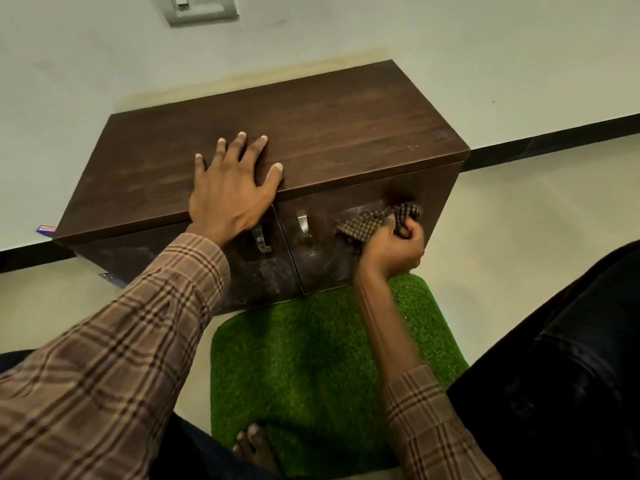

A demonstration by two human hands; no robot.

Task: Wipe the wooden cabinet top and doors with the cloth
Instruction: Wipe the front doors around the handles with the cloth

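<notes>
Two hands at work, and they are well apart. The right hand [393, 245] has its fingers curled tight round the checked cloth [375, 221], bunched up and pressed against the upper part of the right door [332, 251], just right of that door's metal handle [303, 223]. The hand is a touch blurred, so I read it as mid-wipe. The left hand [230, 188] lies flat, fingers spread and straight, palm down on the front edge of the cabinet top [311, 133], holding nothing; I take it as bracing the cabinet.

Now the relation that matters: the cabinet runs long from left to right across the view, back against the wall [346, 29], and the doors face the person. The right door still shows pale dusty smears below the cloth, and the left door [221, 271], with its own handle [261, 240], shows a similar haze low down. So the unwiped ground lies down and to the left of the cloth. The right hand is the nearer one to both doors and already carries the cloth; the left forearm crosses over the left door and would likely need to lift clear.

As for containers: both doors are shut, so what is inside cannot be told. A green grass-like mat [311, 358] lies on the floor [519, 209] before the cabinet, with a bare foot [254, 445] on its near edge.
</notes>
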